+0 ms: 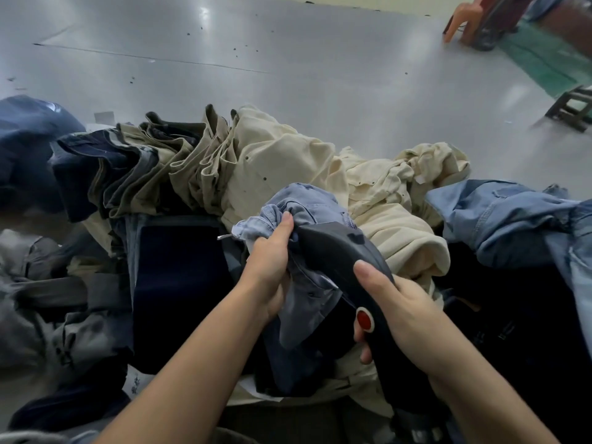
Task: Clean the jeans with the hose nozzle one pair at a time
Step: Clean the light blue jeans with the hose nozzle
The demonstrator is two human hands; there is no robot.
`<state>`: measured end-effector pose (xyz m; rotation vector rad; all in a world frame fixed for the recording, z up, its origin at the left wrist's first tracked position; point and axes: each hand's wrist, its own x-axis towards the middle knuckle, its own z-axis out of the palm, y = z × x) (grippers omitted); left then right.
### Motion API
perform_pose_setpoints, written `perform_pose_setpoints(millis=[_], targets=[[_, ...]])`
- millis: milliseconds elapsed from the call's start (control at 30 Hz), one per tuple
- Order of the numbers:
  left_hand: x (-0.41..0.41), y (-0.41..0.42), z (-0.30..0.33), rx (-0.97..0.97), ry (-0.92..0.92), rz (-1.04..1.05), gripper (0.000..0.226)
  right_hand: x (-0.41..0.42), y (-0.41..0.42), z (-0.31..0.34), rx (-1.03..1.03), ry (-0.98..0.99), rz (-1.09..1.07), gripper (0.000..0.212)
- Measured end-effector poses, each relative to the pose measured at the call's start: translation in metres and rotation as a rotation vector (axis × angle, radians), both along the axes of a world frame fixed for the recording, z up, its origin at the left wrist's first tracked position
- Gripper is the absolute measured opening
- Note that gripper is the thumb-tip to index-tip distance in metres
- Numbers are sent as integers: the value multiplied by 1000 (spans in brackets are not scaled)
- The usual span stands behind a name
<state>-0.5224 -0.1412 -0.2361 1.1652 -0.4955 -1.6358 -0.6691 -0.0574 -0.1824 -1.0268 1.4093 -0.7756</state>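
Here the left hand (270, 267) is clenched on a bunched pair of light blue jeans (301, 219), held above the heaped clothes. The right hand (403, 315) is wrapped around the dark hose nozzle (336, 248), whose tip presses against those jeans.

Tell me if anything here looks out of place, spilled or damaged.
Nothing looks damaged or spilled. The left hand bunches light blue jeans while the right hand holds the dark nozzle against them. Small dark specks dot the grey floor, and the heaped trousers are untidy, not odd.
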Motion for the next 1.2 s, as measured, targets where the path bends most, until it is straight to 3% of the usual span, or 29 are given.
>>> perform_pose_setpoints(millis=[233,333,467,600,700,833,900,1000,1200], targets=[[-3,6,-2,-12,82,-22,32,-13,-15,-2,-102,-37,-251,64],[-2,8,1,22,11,-12,32,-14,-14,-1,-131,-121,-286,66],[-15,20,-3,-63,-101,26,22,0,-19,-5,-189,-189,-268,44],[-22,35,-4,-126,39,-26,16,7,-30,-19,-239,-132,-333,25],[-20,37,-3,-65,114,-29,18,4,-35,-26,-222,-124,-378,15],[-9,34,2,153,391,-142,27,-2,-42,-27,-242,-142,-400,18],[-1,33,6,165,485,-217,34,-6,-44,-26,-255,-173,-407,20],[0,34,13,137,433,-300,51,-9,-45,-26,-266,-208,-389,22],[1,30,13,102,397,-264,52,-15,-46,-32,-165,-235,-478,18]])
